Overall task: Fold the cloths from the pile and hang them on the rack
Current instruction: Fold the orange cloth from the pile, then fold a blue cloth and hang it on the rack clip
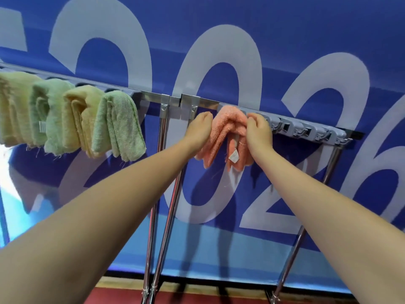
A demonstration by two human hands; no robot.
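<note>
A folded orange cloth (223, 132) hangs from the left end of the right rack bar (306, 130), a white tag dangling from it. My left hand (198, 129) grips its left side and my right hand (258, 130) pinches its right side near the top. Both hands press the cloth against the grey clips. On the left rack bar (151, 98) hang several folded cloths: a yellow cloth (13, 110), a green cloth (49, 115), another yellow cloth (81, 119) and a green cloth (119, 126). The pile is out of view.
Chrome rack legs (161, 194) run down between my arms and another leg (306, 216) stands at the right. Several empty grey clips (311, 130) line the right bar. A blue banner (285, 51) with large pale digits fills the background.
</note>
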